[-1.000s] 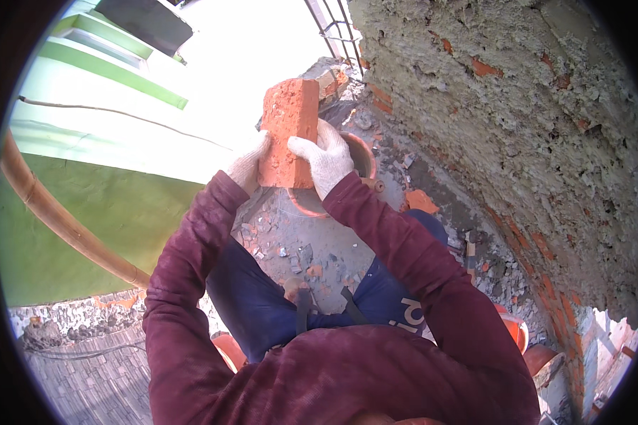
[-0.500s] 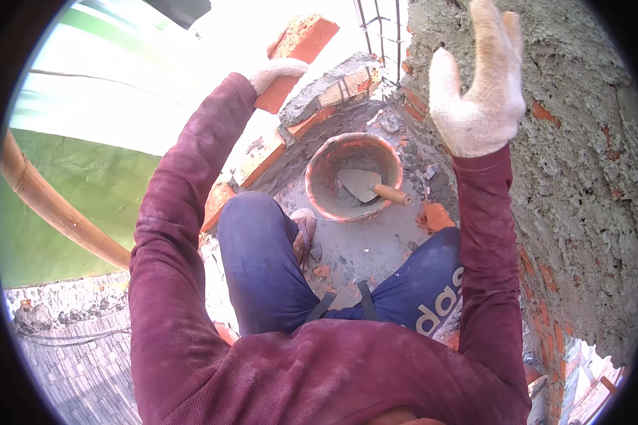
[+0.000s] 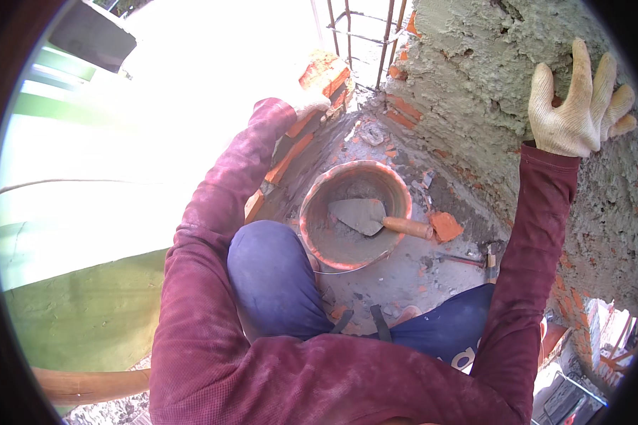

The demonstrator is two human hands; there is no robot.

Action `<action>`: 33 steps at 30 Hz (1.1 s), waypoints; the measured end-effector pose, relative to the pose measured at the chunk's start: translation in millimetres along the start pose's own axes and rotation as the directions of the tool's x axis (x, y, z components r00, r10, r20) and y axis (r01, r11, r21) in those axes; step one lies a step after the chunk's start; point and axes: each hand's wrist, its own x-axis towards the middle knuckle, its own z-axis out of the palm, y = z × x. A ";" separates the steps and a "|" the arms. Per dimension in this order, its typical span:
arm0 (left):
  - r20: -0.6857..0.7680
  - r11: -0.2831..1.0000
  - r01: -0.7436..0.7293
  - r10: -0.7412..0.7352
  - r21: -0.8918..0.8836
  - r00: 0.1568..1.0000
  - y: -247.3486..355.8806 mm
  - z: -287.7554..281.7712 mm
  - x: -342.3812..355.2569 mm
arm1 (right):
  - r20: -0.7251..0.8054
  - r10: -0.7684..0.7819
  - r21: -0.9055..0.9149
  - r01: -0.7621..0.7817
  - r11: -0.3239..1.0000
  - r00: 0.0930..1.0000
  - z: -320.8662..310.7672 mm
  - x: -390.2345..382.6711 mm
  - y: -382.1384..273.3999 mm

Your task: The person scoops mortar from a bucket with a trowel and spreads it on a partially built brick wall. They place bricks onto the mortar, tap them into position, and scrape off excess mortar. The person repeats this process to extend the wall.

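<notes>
My left hand (image 3: 310, 101), in a pale knit glove, is closed over an orange brick (image 3: 325, 71) on top of the low brick wall (image 3: 290, 157). Part of the brick and most of the fingers are lost in glare or behind the hand. On the right, my gloved right hand (image 3: 573, 106) is spread wide against the rough mortar-covered wall (image 3: 468, 92), holding nothing. Between my arms stands an orange-rimmed bucket (image 3: 305, 221) with grey mortar inside. A trowel (image 3: 360, 215) lies across it, its wooden handle over the right rim.
Vertical reinforcing bars (image 3: 349, 32) rise where the two walls meet. A broken brick piece (image 3: 445, 227) and a hammer-like tool (image 3: 490, 261) lie right of the bucket. A bamboo pole (image 3: 92, 386) crosses the lower left, below a green surface (image 3: 85, 312).
My left hand has brought the brick down onto the low wall. My right hand has moved right, its fingers now spread on the rough wall. The view has shifted.
</notes>
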 end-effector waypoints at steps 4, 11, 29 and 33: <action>-0.006 0.996 0.037 -0.037 0.076 0.999 -0.5 10.1 17.3 | -0.042 0.002 0.001 -0.002 1.000 0.999 4.2 0.9 -2.7; -0.031 0.989 0.074 -0.071 0.125 0.997 -11.1 18.9 34.3 | 0.000 -0.053 0.017 0.053 0.998 0.999 7.1 -2.8 12.6; -0.108 0.971 -0.019 0.046 0.239 0.993 4.6 18.7 31.7 | 0.046 0.036 0.067 -0.039 0.997 0.998 -3.6 -1.2 1.8; -0.030 0.983 -0.098 0.104 0.155 0.994 -18.2 7.7 20.4 | 0.282 -0.059 0.379 -0.054 0.924 0.958 -46.7 3.7 -39.2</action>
